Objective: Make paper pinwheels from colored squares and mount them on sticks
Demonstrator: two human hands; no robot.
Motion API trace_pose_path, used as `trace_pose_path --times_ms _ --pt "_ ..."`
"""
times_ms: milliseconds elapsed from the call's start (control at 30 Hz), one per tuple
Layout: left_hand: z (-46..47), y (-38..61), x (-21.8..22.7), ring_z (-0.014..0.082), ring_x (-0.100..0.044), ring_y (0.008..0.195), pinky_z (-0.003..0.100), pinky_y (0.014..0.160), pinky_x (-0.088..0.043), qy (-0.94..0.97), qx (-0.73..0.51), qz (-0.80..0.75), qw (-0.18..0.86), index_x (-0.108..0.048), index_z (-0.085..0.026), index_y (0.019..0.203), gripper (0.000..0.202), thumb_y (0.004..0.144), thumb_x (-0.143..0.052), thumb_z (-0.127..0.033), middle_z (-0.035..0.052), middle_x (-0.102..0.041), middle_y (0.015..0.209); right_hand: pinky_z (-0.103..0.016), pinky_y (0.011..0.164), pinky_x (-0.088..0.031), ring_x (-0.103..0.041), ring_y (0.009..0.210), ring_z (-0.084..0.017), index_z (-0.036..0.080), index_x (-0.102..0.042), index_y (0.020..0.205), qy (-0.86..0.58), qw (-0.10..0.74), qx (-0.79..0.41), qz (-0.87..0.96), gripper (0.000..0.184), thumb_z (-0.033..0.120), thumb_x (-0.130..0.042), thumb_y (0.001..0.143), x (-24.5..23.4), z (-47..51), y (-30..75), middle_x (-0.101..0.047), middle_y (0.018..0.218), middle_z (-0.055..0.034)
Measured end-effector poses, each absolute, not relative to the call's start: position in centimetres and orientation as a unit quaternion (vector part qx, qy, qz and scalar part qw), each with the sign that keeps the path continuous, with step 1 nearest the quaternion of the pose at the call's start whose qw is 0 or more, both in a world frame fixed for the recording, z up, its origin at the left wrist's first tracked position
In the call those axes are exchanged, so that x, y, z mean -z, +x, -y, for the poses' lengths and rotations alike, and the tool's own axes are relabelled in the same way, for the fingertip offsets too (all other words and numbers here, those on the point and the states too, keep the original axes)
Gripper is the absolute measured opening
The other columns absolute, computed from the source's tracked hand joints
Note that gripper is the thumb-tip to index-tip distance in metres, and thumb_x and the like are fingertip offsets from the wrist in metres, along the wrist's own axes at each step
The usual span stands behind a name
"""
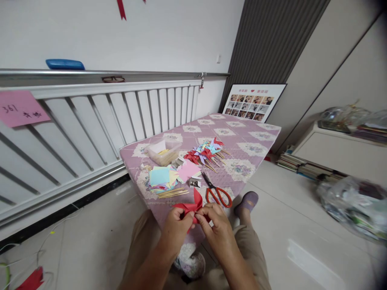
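Observation:
My left hand point(177, 225) and my right hand point(215, 224) are closed together on a piece of folded red paper point(191, 206), held just over the near edge of a low surface covered with a pink floral quilt point(242, 141). Red-handled scissors point(217, 192) lie on the quilt just beyond my right hand. Thin wooden sticks point(172, 193) and a stack of coloured paper squares point(165, 176) lie beyond my left hand. A heap of finished paper pinwheels on sticks point(205, 154) sits further back.
A clear plastic tub point(164, 152) stands behind the paper. A white slatted rail point(90, 117) runs along the left. A framed photo collage point(253, 103) leans at the far end. Books point(305, 166) and plastic bags point(353, 203) lie on the floor at right.

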State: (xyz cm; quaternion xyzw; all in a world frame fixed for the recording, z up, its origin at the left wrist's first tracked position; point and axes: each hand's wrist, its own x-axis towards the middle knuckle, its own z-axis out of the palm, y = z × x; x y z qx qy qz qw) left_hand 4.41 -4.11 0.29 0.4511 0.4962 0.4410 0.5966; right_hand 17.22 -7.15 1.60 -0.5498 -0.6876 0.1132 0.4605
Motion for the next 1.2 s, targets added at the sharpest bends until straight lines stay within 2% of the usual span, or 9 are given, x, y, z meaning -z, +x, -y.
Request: trace_pose_path --times_ms 400,633,1033,1200 --pt "4.4 4.7 -0.6 0.013 -0.056 0.054 0.023 0.055 -0.042 0.432 -0.449 -0.493 0.607 -0.063 -0.016 0.067 0.012 0.066 -0.062 -0.027 0.0 -0.063 0.058 -0.032 0.069 -0.041 -0.054 0.075 -0.02 0.022 -0.06 0.071 -0.551 0.46 -0.11 0.688 0.014 0.02 -0.057 0.085 -1.6 7.1 17.1 -0.058 0.075 -0.0025" --pt "4.1 4.8 0.5 0.011 -0.052 0.053 0.023 0.056 -0.043 0.418 -0.462 -0.488 0.611 -0.063 -0.014 0.073 0.013 0.07 -0.061 -0.027 -0.0011 -0.062 0.06 -0.034 0.07 -0.041 -0.053 0.075 -0.021 0.021 -0.06 0.072 -0.557 0.459 -0.121 0.681 0.014 0.017 -0.057 0.085 -1.3 6.9 16.8 -0.059 0.074 -0.0023" --pt "3.5 4.3 1.3 0.0102 -0.048 0.053 0.022 0.056 -0.04 0.44 -0.449 -0.496 0.599 -0.064 -0.014 0.074 0.013 0.073 -0.058 -0.026 -0.0034 -0.056 0.055 -0.034 0.07 -0.04 -0.052 0.076 -0.02 0.02 -0.058 0.073 -0.554 0.455 -0.143 0.683 0.014 0.018 -0.055 0.087 -0.6 6.2 16.3 -0.057 0.076 -0.0029" --pt "3.3 4.2 1.6 0.0112 -0.05 0.055 0.023 0.058 -0.041 0.442 -0.45 -0.493 0.599 -0.067 -0.014 0.078 0.016 0.074 -0.058 -0.026 -0.0019 -0.059 0.059 -0.033 0.07 -0.041 -0.052 0.077 -0.02 0.02 -0.058 0.076 -0.554 0.459 -0.141 0.68 0.012 0.019 -0.055 0.087 -0.5 6.2 16.2 -0.057 0.078 -0.0031"
